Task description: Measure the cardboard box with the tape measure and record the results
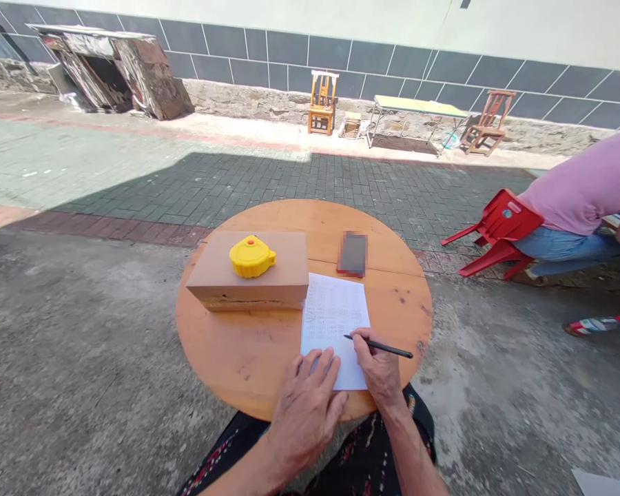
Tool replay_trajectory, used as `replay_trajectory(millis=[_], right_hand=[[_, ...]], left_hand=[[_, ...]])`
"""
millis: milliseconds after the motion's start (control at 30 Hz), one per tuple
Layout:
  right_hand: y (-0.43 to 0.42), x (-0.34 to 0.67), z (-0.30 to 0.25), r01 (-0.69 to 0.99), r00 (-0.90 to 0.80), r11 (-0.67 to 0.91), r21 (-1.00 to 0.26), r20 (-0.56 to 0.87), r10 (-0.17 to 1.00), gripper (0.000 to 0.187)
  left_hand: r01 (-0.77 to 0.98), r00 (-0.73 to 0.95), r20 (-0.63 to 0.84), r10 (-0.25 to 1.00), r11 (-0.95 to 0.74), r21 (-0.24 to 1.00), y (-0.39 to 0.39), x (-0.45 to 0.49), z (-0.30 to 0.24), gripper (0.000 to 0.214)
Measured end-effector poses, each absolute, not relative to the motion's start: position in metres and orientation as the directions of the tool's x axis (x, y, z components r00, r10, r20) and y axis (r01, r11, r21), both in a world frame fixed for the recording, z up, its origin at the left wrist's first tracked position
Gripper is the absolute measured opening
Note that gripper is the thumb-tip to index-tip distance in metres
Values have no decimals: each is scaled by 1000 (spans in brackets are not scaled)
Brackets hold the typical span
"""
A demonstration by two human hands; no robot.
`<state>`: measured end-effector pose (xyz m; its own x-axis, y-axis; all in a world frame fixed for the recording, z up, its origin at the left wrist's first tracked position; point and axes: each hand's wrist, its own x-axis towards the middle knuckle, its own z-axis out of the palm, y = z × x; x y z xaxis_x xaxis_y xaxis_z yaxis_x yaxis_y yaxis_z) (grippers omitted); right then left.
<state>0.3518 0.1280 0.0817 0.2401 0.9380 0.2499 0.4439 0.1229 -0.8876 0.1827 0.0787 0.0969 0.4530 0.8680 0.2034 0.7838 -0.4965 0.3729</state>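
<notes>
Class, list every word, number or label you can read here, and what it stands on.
No text reads clearly.
Sheet of paper: rows of handwriting, too small to read.
Phone: blurred.
Yellow tape measure: no legible label.
Red chair: round sticker, too small to read.
Pen in right hand: no marking visible.

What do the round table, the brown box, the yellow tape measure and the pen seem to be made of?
Round table: wood, smooth varnished look; grain and a plank seam show. Brown box: matte, probably cardboard or fibreboard; unclear which. Tape measure: glossy yellow plastic, by its shine. Pen in the right hand: dark, slim, too small to tell.
</notes>
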Motion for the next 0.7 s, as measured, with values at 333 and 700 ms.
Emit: replay_trajectory(millis=[333,700], right_hand=[[129,351,84,492,197,167,-855,296,935,22],[129,354,79,367,239,82,-927,179,954,22]], left_hand=[[787,457,222,861,-508,350,79,183,96,40],[791,451,215,866,-499,353,80,184,96,40]])
